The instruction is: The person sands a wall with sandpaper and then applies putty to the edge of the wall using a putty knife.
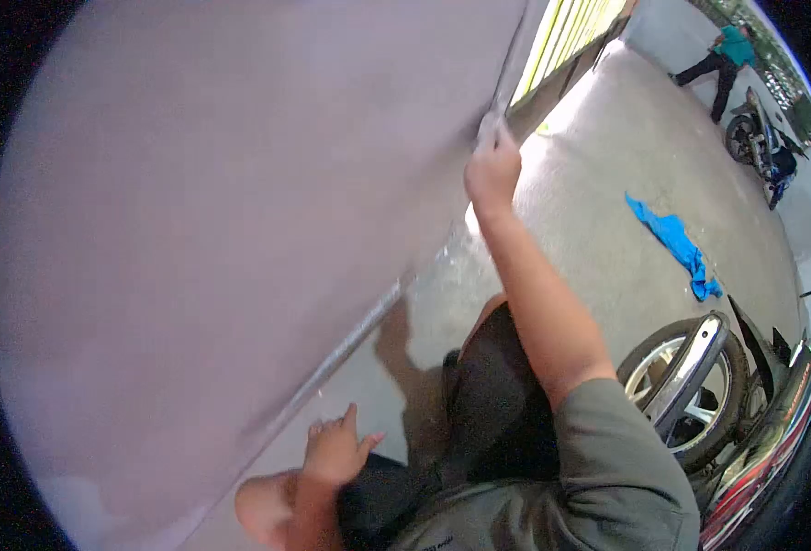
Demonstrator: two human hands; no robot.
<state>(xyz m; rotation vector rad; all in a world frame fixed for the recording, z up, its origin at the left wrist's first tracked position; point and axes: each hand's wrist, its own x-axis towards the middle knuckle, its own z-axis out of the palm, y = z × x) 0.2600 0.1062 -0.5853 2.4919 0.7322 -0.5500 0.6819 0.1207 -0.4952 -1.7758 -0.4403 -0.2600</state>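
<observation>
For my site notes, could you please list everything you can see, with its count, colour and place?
wall: 1, pinkish grey, left and centre
bars: several, yellowish, top, beside the wall
floor: 1, grey, centre to right
cloth: 1, blue, on the floor, right
near motorcycle: 1, dark with red, lower right
far motorcycle: 1, dark, upper right
other person: 1, in teal and black, upper right
shirt: 1, grey, bottom centre
shorts: 1, black, bottom centre
left hand: 1, bare, lower centre
right hand: 1, bare, at the wall's edge
</observation>
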